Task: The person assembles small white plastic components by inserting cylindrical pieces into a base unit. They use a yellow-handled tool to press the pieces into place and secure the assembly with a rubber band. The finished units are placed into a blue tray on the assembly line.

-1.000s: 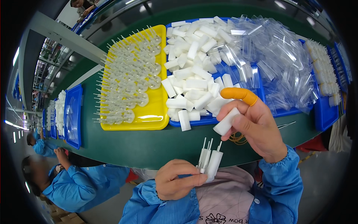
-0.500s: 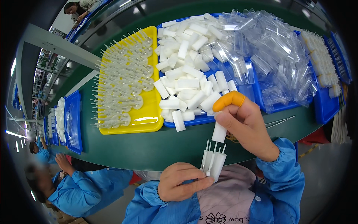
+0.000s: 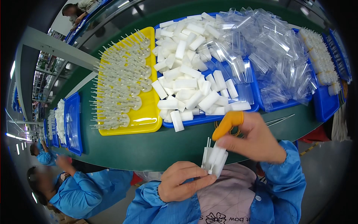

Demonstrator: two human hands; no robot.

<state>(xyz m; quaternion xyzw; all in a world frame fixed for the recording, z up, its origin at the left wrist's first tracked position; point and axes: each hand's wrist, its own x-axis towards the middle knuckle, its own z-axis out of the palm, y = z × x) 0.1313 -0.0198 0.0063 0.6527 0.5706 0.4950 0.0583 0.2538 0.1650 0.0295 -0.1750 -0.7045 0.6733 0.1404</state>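
Note:
Low in front of my chest, my left hand (image 3: 181, 182) pinches a small cluster of white foam-like blocks and thin white rods (image 3: 221, 163) by its lower end. Rod tips stick up at the cluster's left side. My right hand (image 3: 259, 139), with orange finger cots (image 3: 227, 123), holds a white block (image 3: 217, 150) between thumb and fingers, down against the cluster's top. Its upper end is partly covered by my fingers. Just beyond lies a heap of similar white blocks (image 3: 186, 84) in a blue tray (image 3: 209, 119).
At the left stands a yellow tray (image 3: 147, 127) with rows of white-based upright pins (image 3: 121, 80). Clear plastic sleeves (image 3: 278, 56) pile up at the right, near tweezers (image 3: 279, 120). Blue trays with white parts (image 3: 317, 56) sit farther right. A co-worker in blue (image 3: 82, 190) sits at the left.
My right hand has come down with the white block, which now sits lower, among the rod tips of the cluster. My left hand has barely moved.

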